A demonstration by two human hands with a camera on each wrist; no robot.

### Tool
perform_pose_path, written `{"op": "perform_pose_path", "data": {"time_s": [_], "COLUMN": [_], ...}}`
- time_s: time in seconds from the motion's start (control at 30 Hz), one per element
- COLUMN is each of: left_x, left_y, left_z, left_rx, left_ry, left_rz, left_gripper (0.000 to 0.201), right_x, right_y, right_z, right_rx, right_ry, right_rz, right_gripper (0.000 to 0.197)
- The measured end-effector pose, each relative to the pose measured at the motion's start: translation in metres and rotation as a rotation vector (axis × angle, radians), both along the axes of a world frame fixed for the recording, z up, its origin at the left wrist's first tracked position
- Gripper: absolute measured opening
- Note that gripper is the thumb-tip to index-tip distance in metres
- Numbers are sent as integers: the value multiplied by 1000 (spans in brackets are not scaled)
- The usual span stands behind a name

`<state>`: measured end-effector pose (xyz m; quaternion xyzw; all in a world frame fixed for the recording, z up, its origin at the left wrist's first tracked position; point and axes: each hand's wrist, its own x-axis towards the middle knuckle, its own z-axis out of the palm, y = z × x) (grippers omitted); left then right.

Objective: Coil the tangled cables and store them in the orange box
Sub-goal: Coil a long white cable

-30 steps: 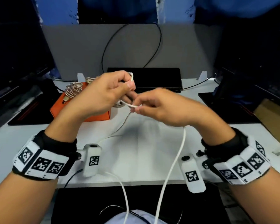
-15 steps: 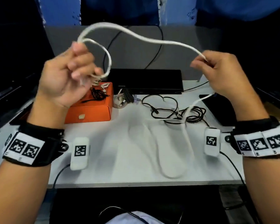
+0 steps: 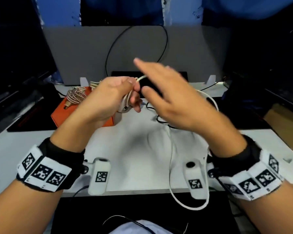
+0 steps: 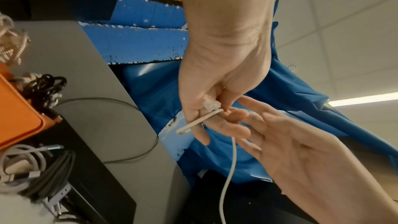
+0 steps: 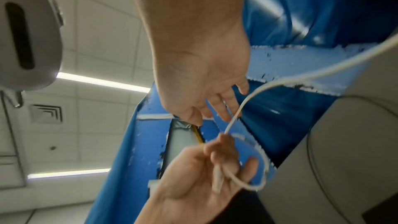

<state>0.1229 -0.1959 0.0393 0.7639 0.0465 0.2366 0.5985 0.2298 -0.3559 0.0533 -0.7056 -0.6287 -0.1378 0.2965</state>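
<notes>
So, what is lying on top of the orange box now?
On the orange box lies a coiled braided cable, and a black cable bundle beside it. The left hand covers the box's right part, so anything there is hidden.

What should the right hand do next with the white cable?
Probably take the slack again and lay another loop into the left hand. The right hand is open, the white cable hangs loose over the table's front edge, and the left hand's grip holds only a small coil.
</notes>
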Motion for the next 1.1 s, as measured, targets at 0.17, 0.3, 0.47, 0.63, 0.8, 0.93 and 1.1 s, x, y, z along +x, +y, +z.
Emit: {"op": "perform_pose_path", "data": {"time_s": [0.17, 0.3, 0.47, 0.63, 0.8, 0.93, 1.1], "left_x": [-5, -10, -15, -14, -12, -5, -1], "left_y": [-9, -5, -2, -1, 1, -10, -9], "left_z": [3, 5, 8, 7, 5, -1, 1], "left_rx": [-68, -120, -183, -211, -251, -377, -456], "left_ry": [-4, 21, -10, -30, -41, -27, -36], "left_rz": [-155, -215, -315, -335, -370, -432, -338], "left_gripper": [40, 31, 24, 24, 23, 23, 34], "right_x": [3, 12, 21, 27, 24, 12, 17], "right_y": [11, 6, -4, -6, -6, 1, 5], "right_z": [-13, -10, 2, 7, 6, -2, -3], "right_rx": [-48, 19, 61, 240, 135, 36, 203], "right_ry": [-29, 144, 237, 434, 590, 671, 684], "right_rz": [-38, 60, 138, 170, 171, 276, 192], "right_gripper": [57, 48, 28, 26, 28, 34, 28]}}
